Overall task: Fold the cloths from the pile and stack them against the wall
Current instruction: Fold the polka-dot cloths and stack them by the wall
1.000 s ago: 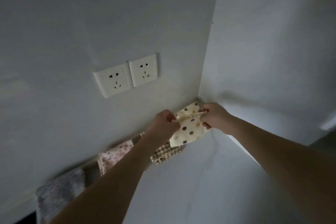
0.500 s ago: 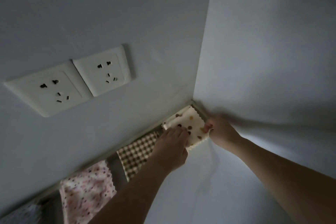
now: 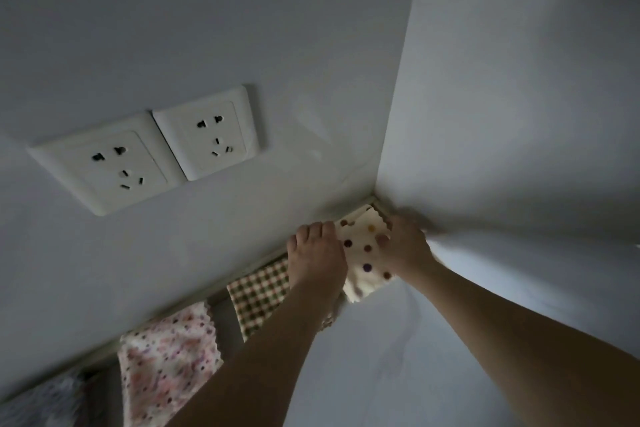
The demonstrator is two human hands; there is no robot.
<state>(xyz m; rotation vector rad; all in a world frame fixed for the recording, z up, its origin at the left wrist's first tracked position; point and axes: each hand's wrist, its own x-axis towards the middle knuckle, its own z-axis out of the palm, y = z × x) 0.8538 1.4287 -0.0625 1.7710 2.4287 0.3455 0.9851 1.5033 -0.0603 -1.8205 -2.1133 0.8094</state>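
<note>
A folded cream cloth with coloured dots (image 3: 363, 253) lies in the corner where the two walls meet. My left hand (image 3: 317, 262) rests flat on its left edge, fingers pointing at the wall. My right hand (image 3: 405, 246) presses on its right edge with fingers spread. To the left along the wall lie a folded brown checked cloth (image 3: 258, 295), a pink floral cloth (image 3: 166, 360) and a greyish cloth (image 3: 41, 402) at the frame's edge. The pile is out of view.
Two white wall sockets (image 3: 145, 152) sit on the wall above the row of cloths. A second wall (image 3: 519, 97) closes the right side. The pale tabletop (image 3: 381, 374) stretches towards me between my forearms.
The dotted cloth went from held up between both hands to lying in the corner. Both hands now press flat on it, and the view has moved closer to the wall.
</note>
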